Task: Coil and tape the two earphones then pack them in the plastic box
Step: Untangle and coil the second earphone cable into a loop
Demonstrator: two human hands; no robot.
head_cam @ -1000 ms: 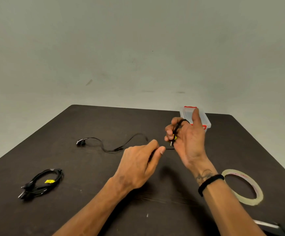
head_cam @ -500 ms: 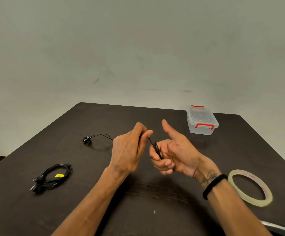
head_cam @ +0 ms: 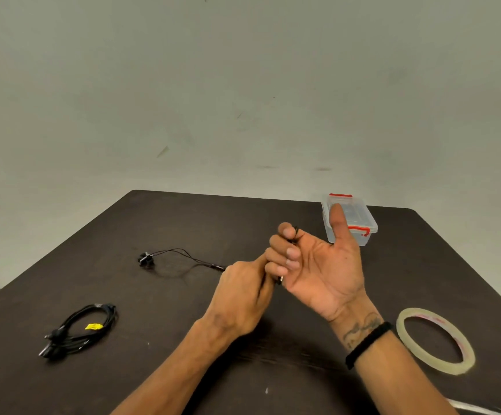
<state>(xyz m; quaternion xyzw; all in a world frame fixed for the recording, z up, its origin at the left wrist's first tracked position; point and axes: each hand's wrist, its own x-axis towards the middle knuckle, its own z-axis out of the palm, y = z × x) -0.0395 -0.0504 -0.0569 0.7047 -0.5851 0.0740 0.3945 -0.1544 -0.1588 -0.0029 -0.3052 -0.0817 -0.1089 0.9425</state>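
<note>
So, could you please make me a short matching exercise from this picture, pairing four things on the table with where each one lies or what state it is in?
Things:
1. plastic box
2. tape roll
3. coiled earphone
4. loose earphone

Places or states:
A. near left, bundled with a yellow tag
B. far right, lid on, red clips
C. cord runs into the hands
D. near right, lying flat

Pairs: 1-B, 2-D, 3-A, 4-C

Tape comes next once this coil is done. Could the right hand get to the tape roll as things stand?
Probably not yet: the right hand has the earphone cable wound on its fingers. The tape roll lies unobstructed beside that wrist.
</note>
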